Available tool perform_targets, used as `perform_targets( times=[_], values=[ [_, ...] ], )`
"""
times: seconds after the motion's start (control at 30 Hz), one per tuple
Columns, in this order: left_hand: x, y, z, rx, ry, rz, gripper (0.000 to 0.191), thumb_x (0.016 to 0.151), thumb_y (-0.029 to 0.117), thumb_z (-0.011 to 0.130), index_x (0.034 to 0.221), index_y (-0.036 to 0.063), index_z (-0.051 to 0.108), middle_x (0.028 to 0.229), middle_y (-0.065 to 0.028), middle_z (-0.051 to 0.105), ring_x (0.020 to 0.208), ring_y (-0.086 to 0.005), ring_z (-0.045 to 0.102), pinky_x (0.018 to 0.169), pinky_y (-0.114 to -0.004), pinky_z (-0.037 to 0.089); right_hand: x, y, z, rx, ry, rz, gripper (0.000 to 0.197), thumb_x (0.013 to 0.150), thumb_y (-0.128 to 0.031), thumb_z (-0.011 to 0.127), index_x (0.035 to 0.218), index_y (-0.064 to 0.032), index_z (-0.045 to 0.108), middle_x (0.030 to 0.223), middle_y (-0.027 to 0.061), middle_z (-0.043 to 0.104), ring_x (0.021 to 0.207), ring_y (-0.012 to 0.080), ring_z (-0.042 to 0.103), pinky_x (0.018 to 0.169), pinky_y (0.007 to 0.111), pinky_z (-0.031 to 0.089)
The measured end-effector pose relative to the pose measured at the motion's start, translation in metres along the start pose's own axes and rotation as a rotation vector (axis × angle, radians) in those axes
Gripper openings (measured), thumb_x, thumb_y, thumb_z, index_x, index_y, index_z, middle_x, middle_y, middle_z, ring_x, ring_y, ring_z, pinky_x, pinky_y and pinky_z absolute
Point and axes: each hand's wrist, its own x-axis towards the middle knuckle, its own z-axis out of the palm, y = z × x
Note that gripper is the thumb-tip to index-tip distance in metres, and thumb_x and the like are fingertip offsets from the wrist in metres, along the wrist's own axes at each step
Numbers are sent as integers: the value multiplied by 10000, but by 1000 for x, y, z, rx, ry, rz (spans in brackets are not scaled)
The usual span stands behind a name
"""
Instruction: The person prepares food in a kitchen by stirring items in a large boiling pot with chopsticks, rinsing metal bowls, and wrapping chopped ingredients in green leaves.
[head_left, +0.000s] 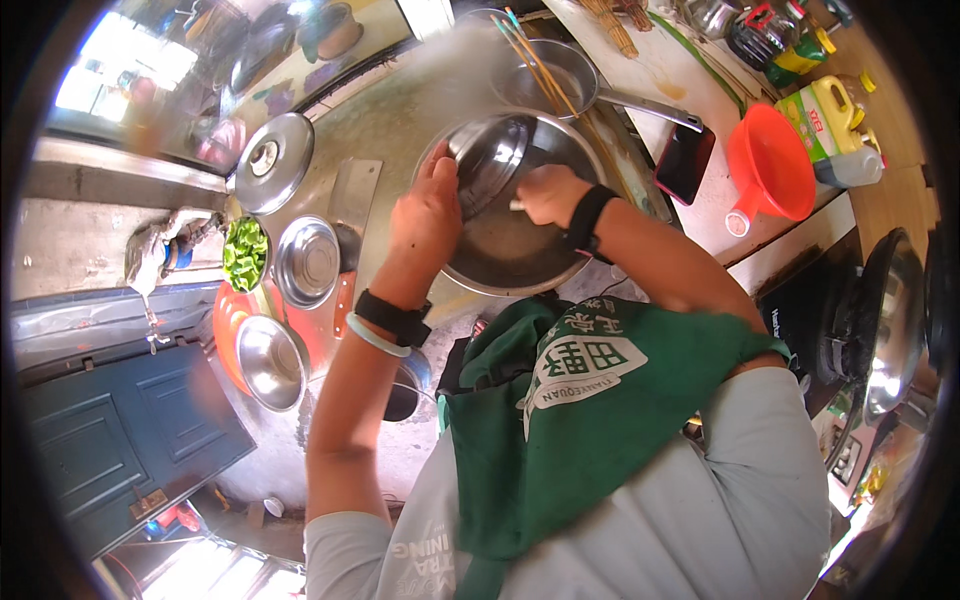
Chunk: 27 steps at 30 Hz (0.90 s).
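A small stainless steel bowl (489, 169) is tilted over a large steel basin (502, 259). My left hand (429, 214) grips the bowl by its left side, fingers along the rim. To the right, my right hand (551, 195) is closed over the basin. A small pale thing (517, 205) pokes out of this fist. The rest of it is hidden, so its kind cannot be told. Glare and the two hands hide part of the bowl's inside.
Behind the basin, a long-handled saucepan (581, 64) holds chopsticks (531, 60). A cleaver (354, 199), a steel dish (306, 262) and a bowl of green leaves (245, 255) stand left. Rightward lie a phone (684, 163) and a red ladle (772, 161).
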Motion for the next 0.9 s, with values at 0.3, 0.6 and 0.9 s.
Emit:
perform_targets(
  times=[0.3,0.6,0.9],
  values=[
    [-17,-20,-57,115,28,466,196,676,68,531,861,91,473,1245,-10,414,742,-218,579,605,-289,502,-36,29,-8,54,-5,87,202,623,-184,520,748,-39,586,733,180,581,710,353,551,641,427,432],
    [-122,-136,-39,-897,829,-1005,77,810,72,463,795,18,410,612,-45,458,443,-111,450,353,-244,391,-47,4,-29,402,-68,128,290,607,-145,525,865,-16,558,757,176,575,748,325,554,662,366,430],
    [-180,-215,-26,-574,732,-1310,215,785,142,539,866,-17,421,709,-141,498,557,-244,551,483,-307,472,-40,19,-24,467,-103,232,347,625,-42,486,964,6,547,816,132,607,763,207,589,700,292,441]
  ],
)
